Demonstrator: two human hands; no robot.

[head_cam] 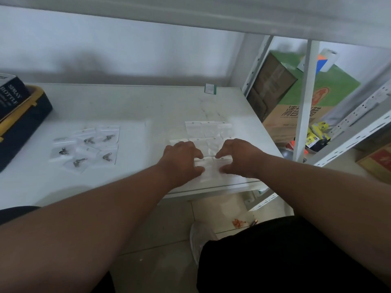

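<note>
Head view: left hand [182, 159] and right hand [239, 157] each pinch one side of the clear zip bag [210, 169], fingers [197, 155] clamped on its edges, at the near edge of the desk [131, 106]. Bag looks empty, thin, see-through. Probably feather-light, floppy, slippery; grip the stiffer zip strip.

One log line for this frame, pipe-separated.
left hand: pinches clear bag | right hand: pinches same bag | place: table, near edge | behind: empty bags | leftward: bags with metal parts
</note>
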